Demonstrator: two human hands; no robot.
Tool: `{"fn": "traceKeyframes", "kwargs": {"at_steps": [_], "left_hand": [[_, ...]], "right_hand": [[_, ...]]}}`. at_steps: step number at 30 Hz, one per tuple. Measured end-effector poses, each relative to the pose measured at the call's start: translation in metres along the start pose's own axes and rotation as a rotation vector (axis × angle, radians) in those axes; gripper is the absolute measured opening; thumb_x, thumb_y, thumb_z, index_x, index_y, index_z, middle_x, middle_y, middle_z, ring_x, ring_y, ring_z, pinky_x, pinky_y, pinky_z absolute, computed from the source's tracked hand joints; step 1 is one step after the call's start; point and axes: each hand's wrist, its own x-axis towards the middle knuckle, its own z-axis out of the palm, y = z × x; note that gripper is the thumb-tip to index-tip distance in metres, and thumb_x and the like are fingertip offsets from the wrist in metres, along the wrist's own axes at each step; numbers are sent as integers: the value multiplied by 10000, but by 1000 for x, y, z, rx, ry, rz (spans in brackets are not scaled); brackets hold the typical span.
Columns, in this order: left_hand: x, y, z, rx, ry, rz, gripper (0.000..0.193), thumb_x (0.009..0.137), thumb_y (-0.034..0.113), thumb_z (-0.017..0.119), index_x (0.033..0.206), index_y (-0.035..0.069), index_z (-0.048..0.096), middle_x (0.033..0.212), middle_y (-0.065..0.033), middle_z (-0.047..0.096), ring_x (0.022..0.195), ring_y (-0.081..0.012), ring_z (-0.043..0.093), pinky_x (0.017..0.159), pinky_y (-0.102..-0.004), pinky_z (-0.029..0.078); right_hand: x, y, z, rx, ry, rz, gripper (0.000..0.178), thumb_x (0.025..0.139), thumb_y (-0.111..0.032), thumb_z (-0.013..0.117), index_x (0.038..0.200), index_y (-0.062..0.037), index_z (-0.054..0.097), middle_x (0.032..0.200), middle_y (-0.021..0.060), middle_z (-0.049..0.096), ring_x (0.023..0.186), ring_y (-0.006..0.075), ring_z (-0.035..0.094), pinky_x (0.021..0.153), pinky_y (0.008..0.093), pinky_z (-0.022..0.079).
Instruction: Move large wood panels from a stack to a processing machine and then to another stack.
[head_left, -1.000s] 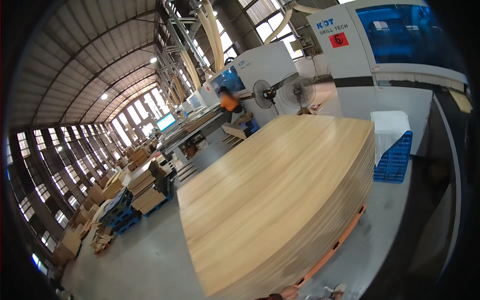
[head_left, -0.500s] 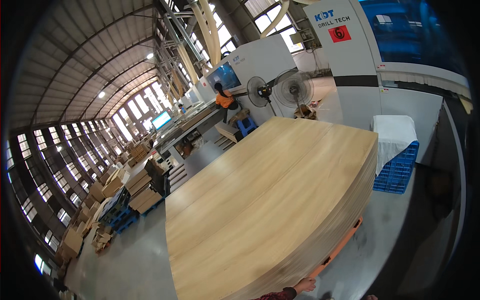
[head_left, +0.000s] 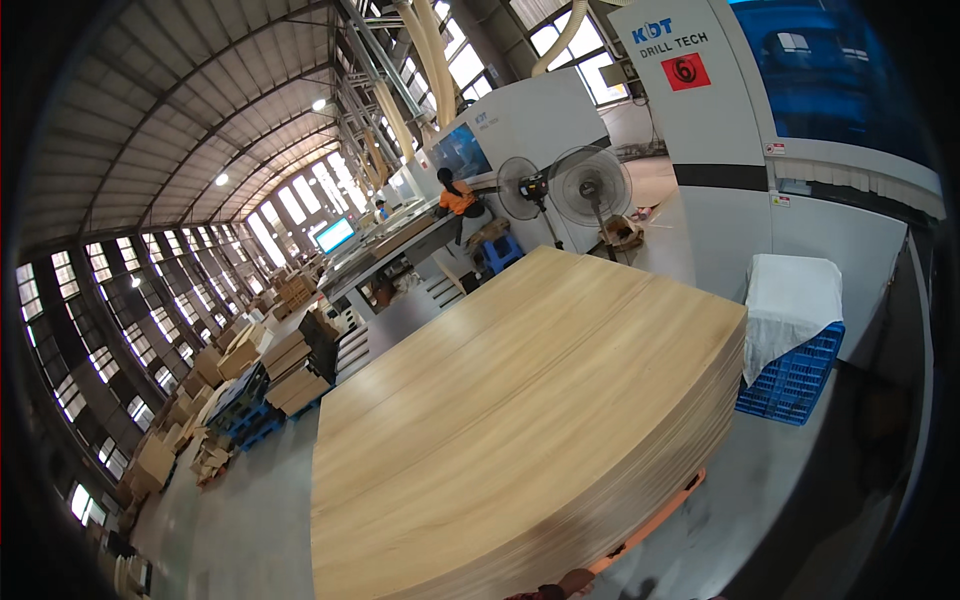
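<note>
A tall stack of large wood-grain panels (head_left: 520,420) fills the middle of the view, its layered edges (head_left: 640,490) facing right and toward me. Beneath it, an orange support (head_left: 655,527) shows along the right side. At the bottom edge, my left hand (head_left: 575,583) is against the near right side of the stack, close to the end of the orange support. Its fingers look curled, but they are small and partly cut off, so what they grip is hidden. A dark reddish sleeve (head_left: 540,593) covers that wrist. My right hand is out of the picture.
A blue plastic crate (head_left: 795,375) under a white cloth (head_left: 790,305) stands right of the stack, before a large white machine (head_left: 725,130). Two standing fans (head_left: 590,190) and a person in orange (head_left: 457,198) are beyond. Boards on blue pallets (head_left: 262,425) lie left.
My view has shifted, so the stack sits lower in the picture and the machines appear lower and further right. My left hand has shifted left and down, and less of it shows.
</note>
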Motion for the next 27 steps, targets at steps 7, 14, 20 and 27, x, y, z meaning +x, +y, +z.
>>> {"fn": "traceKeyframes", "kwargs": {"at_steps": [7,14,20,27], "left_hand": [[78,61,37,-789,-461,-132,155,907,149,442,777,66,439,617,-21,396,511,-117,414,437,-300,326],[127,162,81,-96,-62,-252,218,917,254,450,803,68,455,662,-20,493,559,-123,499,471,-279,379],[205,245,92,-146,-221,-136,249,902,285,476,988,53,503,768,-37,556,593,-128,518,510,-276,410],[261,351,126,70,-287,-35,455,912,386,423,1228,59,440,1078,-124,598,892,-202,601,758,-302,479]], "right_hand": [[96,9,-104,141,149,29,262,908,-227,467,871,-16,616,717,56,602,585,140,527,549,282,436],[82,-38,-125,386,276,3,237,924,-209,458,865,-27,599,637,40,570,534,116,504,501,244,395],[129,25,-105,351,399,132,218,901,-196,503,937,-9,609,695,51,595,590,130,524,557,265,433],[218,-43,-172,273,370,-5,215,913,-192,486,925,-17,610,699,45,593,601,125,527,568,259,433]]}}
